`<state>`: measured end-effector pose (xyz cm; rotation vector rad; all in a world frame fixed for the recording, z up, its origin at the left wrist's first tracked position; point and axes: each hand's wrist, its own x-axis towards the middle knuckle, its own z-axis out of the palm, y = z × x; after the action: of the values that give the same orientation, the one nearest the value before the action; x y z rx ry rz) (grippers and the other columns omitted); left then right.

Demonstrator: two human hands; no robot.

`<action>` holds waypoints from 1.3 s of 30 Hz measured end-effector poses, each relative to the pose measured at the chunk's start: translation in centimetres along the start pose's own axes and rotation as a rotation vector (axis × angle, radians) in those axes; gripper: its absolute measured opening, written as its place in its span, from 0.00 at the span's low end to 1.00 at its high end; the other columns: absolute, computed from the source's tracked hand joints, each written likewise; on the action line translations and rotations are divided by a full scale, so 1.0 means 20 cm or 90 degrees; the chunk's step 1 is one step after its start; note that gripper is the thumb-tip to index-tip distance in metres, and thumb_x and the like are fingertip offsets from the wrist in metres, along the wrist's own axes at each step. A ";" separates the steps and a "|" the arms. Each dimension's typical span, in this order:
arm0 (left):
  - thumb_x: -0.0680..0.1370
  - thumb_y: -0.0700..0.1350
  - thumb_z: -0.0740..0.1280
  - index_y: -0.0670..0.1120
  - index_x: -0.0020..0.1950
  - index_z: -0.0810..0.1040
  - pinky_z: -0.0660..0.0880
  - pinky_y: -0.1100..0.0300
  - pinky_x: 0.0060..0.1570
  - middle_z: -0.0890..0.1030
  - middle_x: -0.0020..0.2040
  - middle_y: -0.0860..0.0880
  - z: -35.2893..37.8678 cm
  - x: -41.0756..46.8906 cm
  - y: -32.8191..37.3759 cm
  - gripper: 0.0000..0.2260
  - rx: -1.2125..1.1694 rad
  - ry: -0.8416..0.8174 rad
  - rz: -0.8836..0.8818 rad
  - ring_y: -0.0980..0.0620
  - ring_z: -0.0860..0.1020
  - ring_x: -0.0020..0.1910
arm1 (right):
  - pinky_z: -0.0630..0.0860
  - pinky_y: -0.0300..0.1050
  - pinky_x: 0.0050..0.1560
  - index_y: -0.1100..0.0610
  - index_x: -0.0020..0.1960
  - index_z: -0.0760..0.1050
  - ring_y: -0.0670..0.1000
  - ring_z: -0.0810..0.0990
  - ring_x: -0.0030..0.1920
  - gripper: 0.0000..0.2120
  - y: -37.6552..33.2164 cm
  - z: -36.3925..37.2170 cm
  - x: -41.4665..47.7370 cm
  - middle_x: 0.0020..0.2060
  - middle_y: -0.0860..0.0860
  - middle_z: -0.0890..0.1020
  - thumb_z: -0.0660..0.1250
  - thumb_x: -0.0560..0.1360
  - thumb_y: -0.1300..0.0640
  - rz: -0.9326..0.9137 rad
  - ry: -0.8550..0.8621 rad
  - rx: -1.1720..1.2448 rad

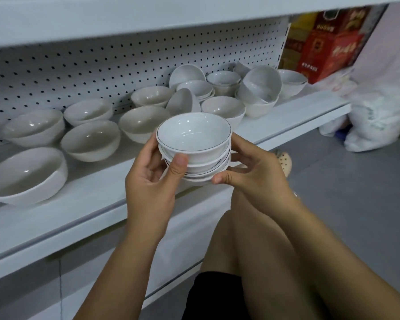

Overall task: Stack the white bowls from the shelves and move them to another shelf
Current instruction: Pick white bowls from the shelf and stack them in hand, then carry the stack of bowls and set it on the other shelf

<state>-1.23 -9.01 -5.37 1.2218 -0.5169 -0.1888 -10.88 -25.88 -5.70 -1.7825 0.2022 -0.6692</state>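
A stack of several small white bowls (194,139) with a thin dark rim line hangs in the air in front of the white shelf (83,204). My left hand (153,181) grips the stack's left side, thumb up on the bowls' wall. My right hand (252,172) holds its right side from below, thumb under the lowest bowl. Larger plain white bowls (90,139) stand loose on the shelf at the left. At the back right more white bowls (259,88) lie piled, some tilted on their sides.
A pegboard back panel (79,65) closes the shelf, and another shelf (102,19) runs overhead. Red and yellow boxes (328,47) and white plastic bags (376,116) sit on the grey floor at the right. My bare knees (252,239) are below the hands.
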 end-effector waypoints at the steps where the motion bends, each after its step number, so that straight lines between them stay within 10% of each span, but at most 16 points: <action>1: 0.73 0.52 0.75 0.47 0.75 0.73 0.73 0.37 0.69 0.82 0.67 0.53 0.02 0.01 0.00 0.31 -0.005 -0.014 0.001 0.51 0.79 0.69 | 0.81 0.44 0.58 0.53 0.76 0.71 0.51 0.80 0.60 0.42 0.00 -0.03 -0.01 0.63 0.44 0.83 0.82 0.65 0.65 -0.003 0.010 -0.006; 5: 0.74 0.52 0.75 0.46 0.76 0.72 0.74 0.37 0.68 0.81 0.69 0.52 0.11 0.03 -0.01 0.32 -0.011 -0.067 -0.004 0.51 0.78 0.69 | 0.80 0.57 0.62 0.49 0.76 0.70 0.58 0.79 0.61 0.42 -0.01 -0.12 -0.04 0.64 0.44 0.82 0.82 0.66 0.60 -0.010 0.047 -0.034; 10: 0.74 0.52 0.76 0.49 0.74 0.74 0.77 0.42 0.66 0.82 0.66 0.55 0.29 0.07 -0.05 0.30 -0.020 -0.124 -0.043 0.53 0.79 0.67 | 0.78 0.42 0.62 0.57 0.76 0.70 0.53 0.81 0.64 0.40 -0.01 -0.27 -0.09 0.66 0.49 0.81 0.81 0.66 0.63 0.016 0.123 -0.015; 16: 0.74 0.53 0.76 0.50 0.74 0.74 0.77 0.47 0.68 0.82 0.67 0.56 0.63 0.12 -0.12 0.29 -0.015 -0.187 -0.063 0.55 0.79 0.68 | 0.81 0.53 0.61 0.58 0.76 0.69 0.58 0.79 0.62 0.42 0.03 -0.56 -0.13 0.64 0.50 0.82 0.80 0.65 0.58 0.034 0.223 -0.010; 25: 0.70 0.49 0.74 0.46 0.73 0.74 0.78 0.66 0.57 0.82 0.67 0.54 1.43 0.30 -0.29 0.31 -0.068 -0.262 -0.047 0.57 0.79 0.68 | 0.80 0.49 0.60 0.61 0.77 0.67 0.57 0.79 0.63 0.43 0.14 -1.26 0.00 0.68 0.52 0.80 0.79 0.65 0.61 0.060 0.323 0.014; 39: 0.69 0.49 0.75 0.42 0.72 0.72 0.77 0.66 0.59 0.82 0.65 0.54 2.76 0.44 0.04 0.33 -0.148 -0.348 -0.106 0.54 0.78 0.69 | 0.82 0.51 0.58 0.62 0.78 0.65 0.54 0.78 0.61 0.45 -0.33 -2.46 0.15 0.71 0.56 0.76 0.79 0.65 0.63 0.097 0.421 0.000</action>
<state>-19.86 -58.94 11.36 0.9779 -0.8383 -0.7182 -36.06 -65.81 9.89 -1.4724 0.7744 -1.1276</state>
